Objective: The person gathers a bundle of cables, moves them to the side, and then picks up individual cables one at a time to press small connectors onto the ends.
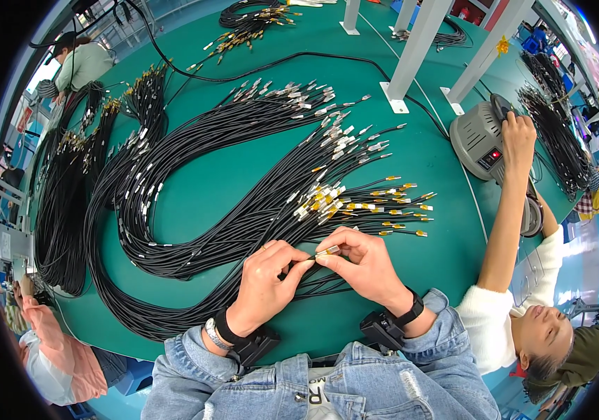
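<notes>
A: Hands?
B: L hand (268, 276) pinched, thumb & fingertips closed on a thin blk cable end (328, 251); R hand (367, 264) likewise, pinching the tagged bit. Cable end's btwn the two, in front of the chest, over the near part of the table.
A: What's around it?
B: Big blk cable bundle (147, 260), bent in a U, just beyond & L. Its white/yellow tagged ends (324, 201) fan out just past the fingers, so they crowd the spot. More bundles (61, 224) far L.
A: Further off?
B: White posts (415, 54) stand on the table, w/ a blk cord (299, 54) running past toward a grey machine (478, 136), R side. Red light on it; a co-worker's hand (518, 141) is on top. Another cable heap (555, 133) past that.
A: Surface, room?
B: Green tabletop (198, 189), bluish floor (585, 259) beyond, other ppl (58, 350) L & R.
</notes>
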`<control>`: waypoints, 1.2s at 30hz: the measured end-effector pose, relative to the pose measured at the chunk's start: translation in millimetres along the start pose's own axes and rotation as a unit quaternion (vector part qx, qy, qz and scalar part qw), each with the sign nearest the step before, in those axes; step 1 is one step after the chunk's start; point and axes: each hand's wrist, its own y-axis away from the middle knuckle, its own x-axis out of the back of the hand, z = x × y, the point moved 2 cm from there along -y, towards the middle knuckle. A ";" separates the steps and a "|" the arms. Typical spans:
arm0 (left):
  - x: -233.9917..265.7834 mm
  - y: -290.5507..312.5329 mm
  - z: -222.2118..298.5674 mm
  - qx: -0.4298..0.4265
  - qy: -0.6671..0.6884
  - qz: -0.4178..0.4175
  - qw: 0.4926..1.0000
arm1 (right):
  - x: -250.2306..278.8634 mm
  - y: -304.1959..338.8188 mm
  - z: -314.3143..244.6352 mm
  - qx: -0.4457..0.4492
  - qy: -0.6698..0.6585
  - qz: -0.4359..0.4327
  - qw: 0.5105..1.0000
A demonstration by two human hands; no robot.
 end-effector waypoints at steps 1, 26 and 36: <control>0.1 0.3 -0.3 -0.008 -0.007 0.005 1.000 | 0.4 0.2 0.2 -0.019 -0.025 0.005 0.999; -1.2 3.4 1.7 -0.063 -0.053 0.016 0.996 | 9.6 -1.1 -6.0 -0.081 -0.007 -0.049 0.995; 0.6 -0.4 7.2 -0.065 -0.091 0.040 0.993 | 34.2 -1.4 -11.6 -0.055 0.092 -0.113 0.988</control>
